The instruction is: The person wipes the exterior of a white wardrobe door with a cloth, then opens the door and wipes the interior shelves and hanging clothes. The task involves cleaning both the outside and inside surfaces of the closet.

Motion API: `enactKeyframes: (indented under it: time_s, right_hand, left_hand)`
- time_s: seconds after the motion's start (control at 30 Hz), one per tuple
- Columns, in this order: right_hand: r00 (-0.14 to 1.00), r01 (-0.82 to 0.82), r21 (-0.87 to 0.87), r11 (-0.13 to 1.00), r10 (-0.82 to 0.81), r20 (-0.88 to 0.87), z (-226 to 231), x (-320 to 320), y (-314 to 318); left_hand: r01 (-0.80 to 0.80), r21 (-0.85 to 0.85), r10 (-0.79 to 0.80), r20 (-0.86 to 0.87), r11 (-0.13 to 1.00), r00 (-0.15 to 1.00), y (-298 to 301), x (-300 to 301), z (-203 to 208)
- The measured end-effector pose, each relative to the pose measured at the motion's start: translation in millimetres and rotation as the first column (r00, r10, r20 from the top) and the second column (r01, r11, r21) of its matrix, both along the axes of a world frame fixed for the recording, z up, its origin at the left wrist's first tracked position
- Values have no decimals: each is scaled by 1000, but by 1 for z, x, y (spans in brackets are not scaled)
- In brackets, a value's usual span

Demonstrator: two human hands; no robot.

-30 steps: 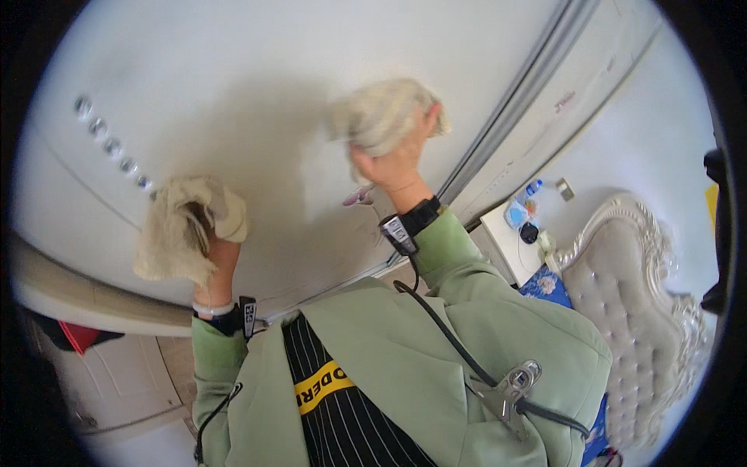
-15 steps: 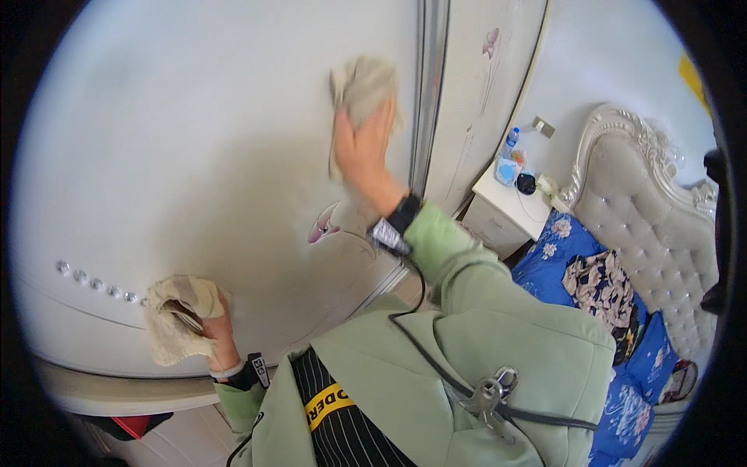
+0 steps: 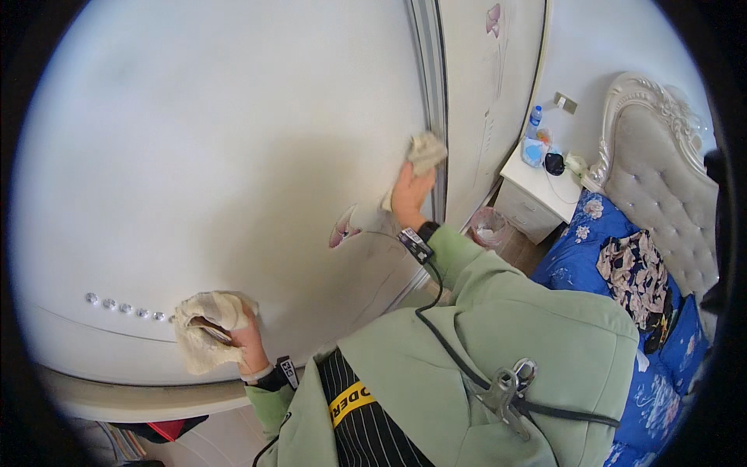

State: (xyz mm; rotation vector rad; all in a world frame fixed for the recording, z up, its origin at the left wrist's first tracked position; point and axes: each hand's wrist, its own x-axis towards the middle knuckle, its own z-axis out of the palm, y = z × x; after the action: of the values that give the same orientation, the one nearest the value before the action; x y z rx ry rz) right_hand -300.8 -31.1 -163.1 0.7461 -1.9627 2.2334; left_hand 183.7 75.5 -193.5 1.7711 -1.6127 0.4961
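Left hand is gripping a beige cloth at 8 o'clock, fingers mostly hiding in its folds. Right hand is covering a second cloth at 1 o'clock, beside the metal strip; can't tell if it's pinching. Both are working at the white panel.

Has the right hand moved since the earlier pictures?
Yes. The right hand has moved rightward, closer to the grey metal strip; its cloth now overlaps that strip in view.

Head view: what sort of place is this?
Most likely a bedroom: a tufted headboard, blue floral bedding and a white nightstand with drawers are in view on the right.
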Motion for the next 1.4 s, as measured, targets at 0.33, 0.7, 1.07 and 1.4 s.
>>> enactKeyframes:
  time_s: [0.33,0.7,1.07,1.4]
  right_hand:
    - [717,-399,54,915,348,-604,14,64,35]
    - [-142,-552,545,631,573,-807,61,39,48]
    - [231,-556,38,831,198,-953,189,99,24]
    - [-62,-658,52,751,15,-998,150,123,32]
  left_hand:
    - [274,-249,-352,-822,929,447,16,-19,26]
    - [68,18,-66,-73,998,995,22,-20,16]
    - [180,-331,-46,374,926,926,20,-91,58]
    - [97,-267,-115,-55,959,992,29,-75,53]
